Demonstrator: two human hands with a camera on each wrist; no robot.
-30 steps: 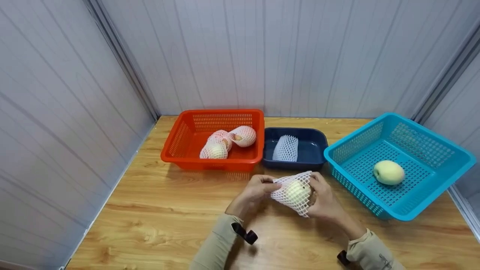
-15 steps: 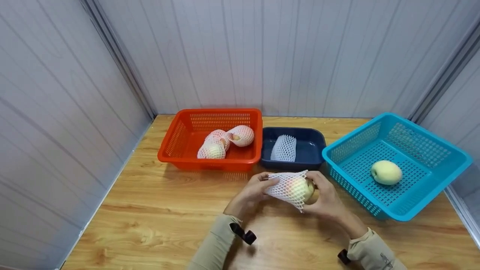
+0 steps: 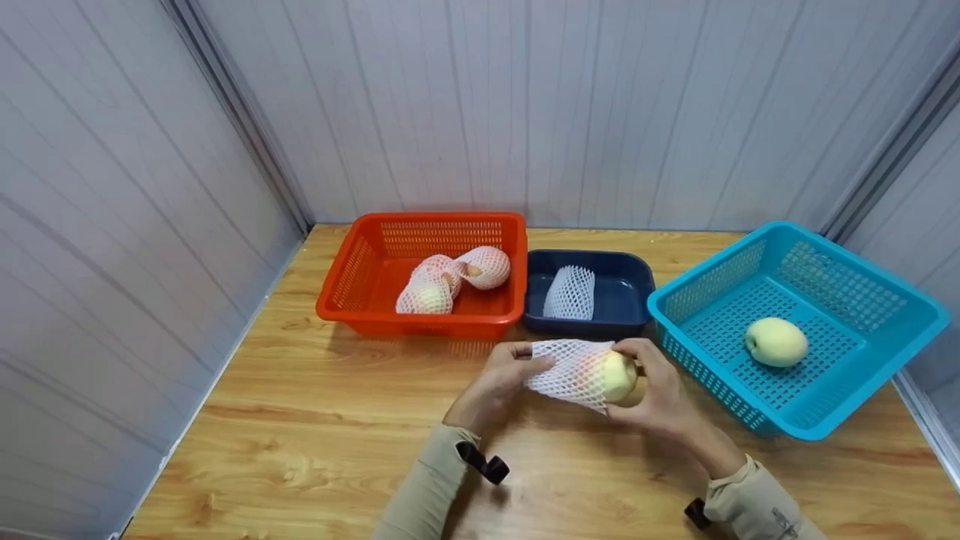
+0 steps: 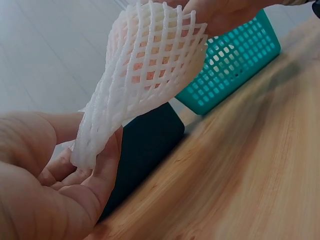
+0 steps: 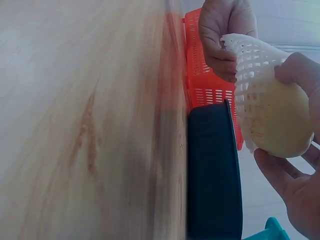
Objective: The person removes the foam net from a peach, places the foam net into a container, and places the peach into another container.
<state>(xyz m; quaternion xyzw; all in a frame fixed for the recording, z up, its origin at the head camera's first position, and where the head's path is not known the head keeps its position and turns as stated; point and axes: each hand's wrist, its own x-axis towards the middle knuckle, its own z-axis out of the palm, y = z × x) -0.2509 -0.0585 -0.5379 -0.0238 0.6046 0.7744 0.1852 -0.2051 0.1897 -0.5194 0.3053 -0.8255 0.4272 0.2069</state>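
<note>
A pale yellow apple [image 3: 619, 376] with a pink blush sits partly inside a white foam net sleeve [image 3: 564, 369], above the wooden table. My left hand [image 3: 504, 373] pinches the narrow end of the sleeve between thumb and fingers, as the left wrist view shows. Around the bare end of the apple curl the thumb and fingers of my right hand [image 3: 661, 397]; in the right wrist view its fingertips lie by the sleeve's open edge. The sleeve covers the apple's left part, which shows through the mesh.
A red basket [image 3: 420, 324] at the back left holds several net-wrapped fruits [image 3: 431, 296]. Beside it, a dark blue tray [image 3: 628, 292] has a white foam net [image 3: 573, 294] in it. The turquoise basket [image 3: 885, 360] at right holds one bare apple [image 3: 777, 342].
More of the apple's right end is bare now, the sleeve sitting further left on it. My left hand keeps its pinch on the sleeve, and my right hand stays around the apple.
</note>
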